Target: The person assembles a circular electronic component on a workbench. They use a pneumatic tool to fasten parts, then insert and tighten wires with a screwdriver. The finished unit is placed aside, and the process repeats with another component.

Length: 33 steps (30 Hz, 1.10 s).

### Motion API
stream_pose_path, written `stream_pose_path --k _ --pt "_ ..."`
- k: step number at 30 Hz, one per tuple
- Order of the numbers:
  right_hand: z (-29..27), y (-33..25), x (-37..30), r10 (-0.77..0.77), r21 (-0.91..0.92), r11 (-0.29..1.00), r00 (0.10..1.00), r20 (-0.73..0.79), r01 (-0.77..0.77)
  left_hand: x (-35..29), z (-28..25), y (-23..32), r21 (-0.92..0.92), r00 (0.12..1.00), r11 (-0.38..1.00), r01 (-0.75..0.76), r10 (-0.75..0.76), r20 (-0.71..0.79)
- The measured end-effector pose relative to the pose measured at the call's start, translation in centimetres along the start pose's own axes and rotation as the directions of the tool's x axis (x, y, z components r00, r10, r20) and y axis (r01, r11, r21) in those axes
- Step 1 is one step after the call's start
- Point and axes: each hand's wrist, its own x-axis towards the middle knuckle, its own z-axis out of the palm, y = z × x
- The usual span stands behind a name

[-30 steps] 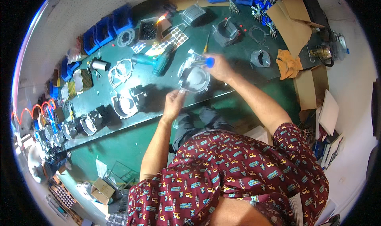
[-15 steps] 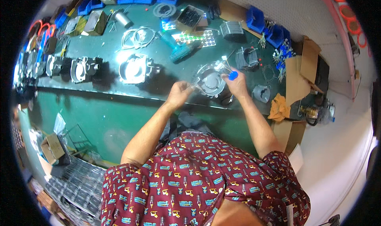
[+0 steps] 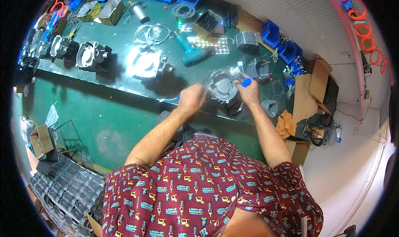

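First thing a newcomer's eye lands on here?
Likely the glare-lit metal housing on the green bench, left of the hands, with a teal power drill to its upper right. Next, the round metal housing between the left hand and right hand, then the maroon patterned shirt filling the bottom centre.

Metal housing [image 3: 222, 88] between left grip [image 3: 192, 99] and right grip [image 3: 249, 93].
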Motion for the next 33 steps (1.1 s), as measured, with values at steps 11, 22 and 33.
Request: stream_pose_path --k 11,22,33 --pt "0.4 0.0 0.0 0.024 0.018 1.0 1.0 -0.001 -0.024 2.7 -2.0 -0.7 -0.449 0.381 -0.086 0.89 -0.403 0.832" --pt "0.8 2.7 0.4 -0.001 0.129 0.992 0.999 -0.049 0.007 2.1 -1.5 -0.4 -0.588 0.562 0.035 0.808 -0.343 0.753" --pt "0.6 0.9 -0.4 0.028 -0.023 0.999 0.991 -0.128 -0.031 1.3 -1.2 -0.1 -0.236 0.961 0.951 0.202 -0.145 0.235"
